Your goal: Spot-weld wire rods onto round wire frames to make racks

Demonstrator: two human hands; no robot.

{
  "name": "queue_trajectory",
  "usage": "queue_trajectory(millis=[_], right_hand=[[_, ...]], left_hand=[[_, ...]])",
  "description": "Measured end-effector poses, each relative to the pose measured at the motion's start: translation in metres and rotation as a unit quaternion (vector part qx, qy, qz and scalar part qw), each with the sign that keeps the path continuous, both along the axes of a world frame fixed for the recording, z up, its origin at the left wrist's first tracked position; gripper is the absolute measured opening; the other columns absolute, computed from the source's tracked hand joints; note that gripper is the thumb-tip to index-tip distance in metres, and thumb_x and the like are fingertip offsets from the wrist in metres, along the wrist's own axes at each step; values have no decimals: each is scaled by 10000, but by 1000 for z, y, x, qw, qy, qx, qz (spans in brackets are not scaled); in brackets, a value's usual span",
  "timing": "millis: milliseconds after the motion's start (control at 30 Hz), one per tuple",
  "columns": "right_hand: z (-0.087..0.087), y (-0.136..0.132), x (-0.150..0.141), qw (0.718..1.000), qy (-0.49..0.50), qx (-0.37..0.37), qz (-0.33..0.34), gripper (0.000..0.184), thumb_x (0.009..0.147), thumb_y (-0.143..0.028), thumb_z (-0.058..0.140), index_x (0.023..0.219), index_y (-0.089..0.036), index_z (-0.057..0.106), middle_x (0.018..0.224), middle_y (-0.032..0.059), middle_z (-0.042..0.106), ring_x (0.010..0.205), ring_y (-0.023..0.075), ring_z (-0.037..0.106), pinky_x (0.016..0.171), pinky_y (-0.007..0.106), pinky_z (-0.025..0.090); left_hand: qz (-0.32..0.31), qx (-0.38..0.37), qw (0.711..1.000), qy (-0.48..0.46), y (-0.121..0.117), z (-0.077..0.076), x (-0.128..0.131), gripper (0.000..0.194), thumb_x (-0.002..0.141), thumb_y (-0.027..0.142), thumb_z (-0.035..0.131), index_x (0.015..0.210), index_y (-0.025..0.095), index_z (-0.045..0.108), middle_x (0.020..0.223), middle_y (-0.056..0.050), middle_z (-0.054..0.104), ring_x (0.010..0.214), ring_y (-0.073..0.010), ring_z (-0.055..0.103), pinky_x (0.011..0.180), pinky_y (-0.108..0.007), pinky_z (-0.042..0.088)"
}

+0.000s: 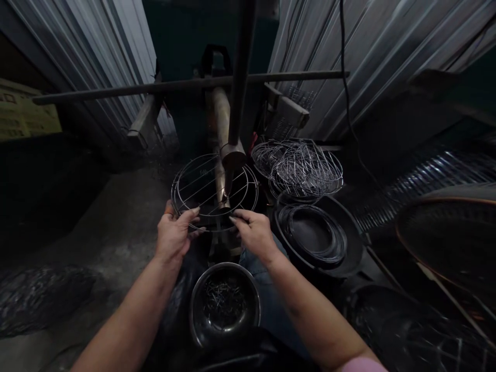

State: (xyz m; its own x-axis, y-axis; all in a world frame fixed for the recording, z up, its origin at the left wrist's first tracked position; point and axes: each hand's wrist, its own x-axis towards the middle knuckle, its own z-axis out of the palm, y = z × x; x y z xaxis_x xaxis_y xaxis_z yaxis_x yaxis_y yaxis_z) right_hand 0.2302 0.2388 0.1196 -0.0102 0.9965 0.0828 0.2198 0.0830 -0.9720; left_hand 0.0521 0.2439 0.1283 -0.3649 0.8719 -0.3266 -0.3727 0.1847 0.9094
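A round wire rack (197, 199) with parallel cross wires lies around the lower electrode arm of what looks like a spot welder (223, 199). My left hand (176, 230) grips the rack's left front rim, thumb on top and fingers beneath. At the front right, my right hand (256, 230) is closed in a pinch at the rim; its fingertips partly hide what they hold, perhaps a small wire piece. Below both hands, a metal bowl (197, 310) contains many short wire pieces (225, 302).
To the right, finished-looking wire racks (306, 165) are piled up. Wire rings (333, 240) lie in a black basin (354, 253). A long bar (135, 90) crosses behind the welder. A yellow crate (29, 111) stands far left, and a dark cable (346, 93) hangs at right.
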Motion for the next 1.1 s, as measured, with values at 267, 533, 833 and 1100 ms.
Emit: queue_trajectory(millis=[267, 533, 833, 1100], right_hand=[[-18, 7, -12, 1000, 14, -12, -7, 140, 772, -297, 615, 811, -217, 723, 655, 10, 647, 627, 179, 624, 519, 251, 486], [-18, 6, -23, 999, 5, -30, -42, 152, 780, -307, 607, 817, -207, 715, 621, 17, 649, 561, 166, 607, 462, 240, 464], [-19, -8, -30, 981, 169, -33, -88, 227, 742, -368, 692, 820, -155, 694, 554, -8, 621, 464, 133, 583, 422, 216, 476], [-12, 8, -31, 980, 189, -30, -64, 257, 706, -369, 693, 839, -149, 689, 588, -12, 632, 467, 137, 621, 372, 188, 467]], left_hand=[[5, -4, 1000, 29, 3, 7, -11, 579, 507, 254, 808, 1014, 253, 528, 884, 12, 550, 669, -128, 559, 504, -288, 544], [-9, -16, 1000, 12, 6, 7, -9, 590, 503, 264, 803, 1026, 241, 531, 853, 6, 567, 665, -145, 583, 474, -247, 508], [-29, -14, 999, 3, 2, 11, -12, 599, 524, 279, 808, 1057, 238, 538, 855, -4, 573, 685, -159, 589, 482, -280, 531], [-33, -27, 999, 12, 20, 15, -18, 622, 498, 260, 813, 1063, 234, 554, 908, -28, 580, 698, -168, 588, 476, -324, 552]])
